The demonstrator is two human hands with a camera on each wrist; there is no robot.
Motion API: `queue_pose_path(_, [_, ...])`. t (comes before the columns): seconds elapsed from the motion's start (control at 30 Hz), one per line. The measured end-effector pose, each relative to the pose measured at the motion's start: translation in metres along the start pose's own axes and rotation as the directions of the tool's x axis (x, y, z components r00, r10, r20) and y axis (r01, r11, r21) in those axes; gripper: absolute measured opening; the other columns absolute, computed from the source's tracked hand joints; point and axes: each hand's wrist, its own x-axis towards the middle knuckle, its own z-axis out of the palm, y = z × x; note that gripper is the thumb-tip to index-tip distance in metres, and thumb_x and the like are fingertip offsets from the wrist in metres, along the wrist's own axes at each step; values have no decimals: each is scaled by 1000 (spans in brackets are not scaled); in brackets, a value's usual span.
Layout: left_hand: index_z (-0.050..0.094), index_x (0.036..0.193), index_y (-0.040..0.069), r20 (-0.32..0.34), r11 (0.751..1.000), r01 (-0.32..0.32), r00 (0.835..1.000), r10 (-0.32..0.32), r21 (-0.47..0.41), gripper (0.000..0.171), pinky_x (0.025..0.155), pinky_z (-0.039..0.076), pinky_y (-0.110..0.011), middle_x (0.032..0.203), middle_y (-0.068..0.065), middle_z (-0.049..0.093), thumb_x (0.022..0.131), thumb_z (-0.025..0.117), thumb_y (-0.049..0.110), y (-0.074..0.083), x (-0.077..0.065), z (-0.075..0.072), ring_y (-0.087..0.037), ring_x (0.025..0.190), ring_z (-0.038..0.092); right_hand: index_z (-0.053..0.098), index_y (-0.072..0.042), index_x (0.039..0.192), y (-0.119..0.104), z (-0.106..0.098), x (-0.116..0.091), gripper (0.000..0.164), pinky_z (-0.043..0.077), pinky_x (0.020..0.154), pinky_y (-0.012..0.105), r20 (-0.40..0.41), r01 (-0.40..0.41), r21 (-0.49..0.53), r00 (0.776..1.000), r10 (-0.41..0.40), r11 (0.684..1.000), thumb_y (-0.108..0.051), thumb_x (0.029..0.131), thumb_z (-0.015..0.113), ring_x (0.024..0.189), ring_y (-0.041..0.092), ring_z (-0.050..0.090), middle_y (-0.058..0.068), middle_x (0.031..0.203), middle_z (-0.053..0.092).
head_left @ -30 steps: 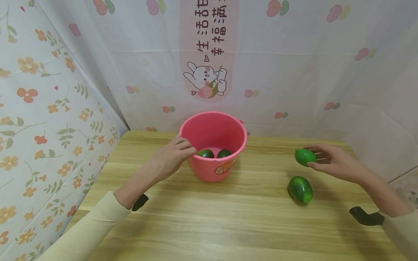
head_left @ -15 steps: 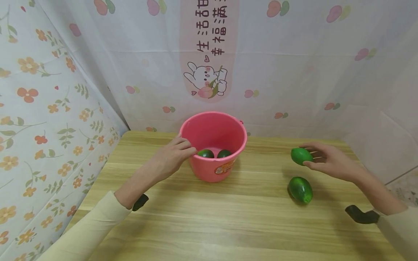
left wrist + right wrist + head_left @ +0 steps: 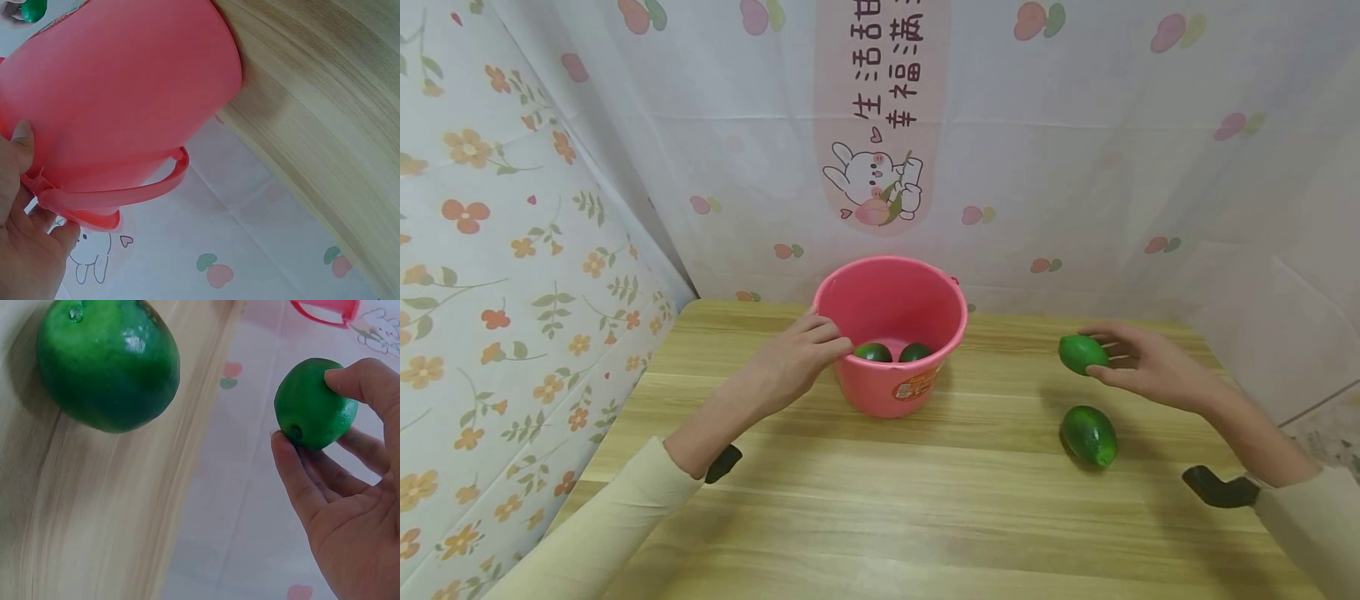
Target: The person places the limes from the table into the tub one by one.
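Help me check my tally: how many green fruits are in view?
4: one fruit pinched in the right hand, another fruit on the table, and two fruits in the bucket, whose near wall partly covers them and may hide more.

A bright-green oval fruit (image 3: 1081, 354) is held raised on the right. Left of it stands a pink bucket (image 3: 867, 390); two darker fruits (image 3: 874, 353) inside seem whole, though partly hidden.

Printed curtains (image 3: 730, 167) (floral, fruity) screen this table (image 3: 865, 508), booth-like.
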Motion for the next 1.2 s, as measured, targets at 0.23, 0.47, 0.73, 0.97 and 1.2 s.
queue_pose_path(0.23, [67, 104, 13, 18, 1000, 19, 1000, -19, -2, 28, 102, 44, -37, 101, -1, 62, 86, 77, -6, 1, -1, 0, -21, 105, 54, 54, 2, 138, -6, 4, 6, 52, 51, 83, 17, -2, 13, 21, 1000, -13, 1000, -4, 91, 77, 104, -6, 57, 18, 124, 63])
queue_pose_path(0.47, [67, 104, 13, 26, 1000, 24, 999, -24, 0, 27, 101, 45, -37, 101, -1, 62, 87, 77, -5, 1, 0, 0, -21, 105, 54, 54, 3, 138, -9, 7, 11, 52, 52, 83, 18, 0, 14, 44, 1000, -14, 999, -4, 92, 76, 104, -4, 59, 19, 125, 62])
queue_pose_path(0.73, [67, 105, 13, 22, 1000, 23, 999, -23, -13, 28, 102, 45, -38, 103, -1, 63, 86, 77, -5, 2, -1, -1, -21, 105, 54, 53, 1, 140, -14, 8, 15, 53, 53, 84, 20, 6, 17, 55, 1000, -18, 998, -6, 93, 76, 106, -2, 59, 18, 127, 62])
queue_pose_path(0.97, [67, 104, 12, 8, 1000, 5, 1000, -5, -11, 27, 111, 37, -46, 103, -2, 64, 86, 77, -6, 2, 0, -2, -23, 106, 55, 53, 1, 140, -20, 8, 20, 53, 53, 85, 20, -1, 34, 54, 999, -34, 998, -7, 93, 76, 106, -3, 58, 18, 127, 62])
queue_pose_path(1.2, [66, 103, 11, 4, 1000, -9, 1000, 9, -3, 26, 109, 39, -44, 102, -3, 63, 87, 75, -7, 1, 0, -1, -24, 105, 55, 54, 1, 139, -24, 9, 26, 51, 54, 86, 24, 1, 46, 64, 999, -46, 997, -6, 93, 75, 108, 25, 65, 16, 126, 62])
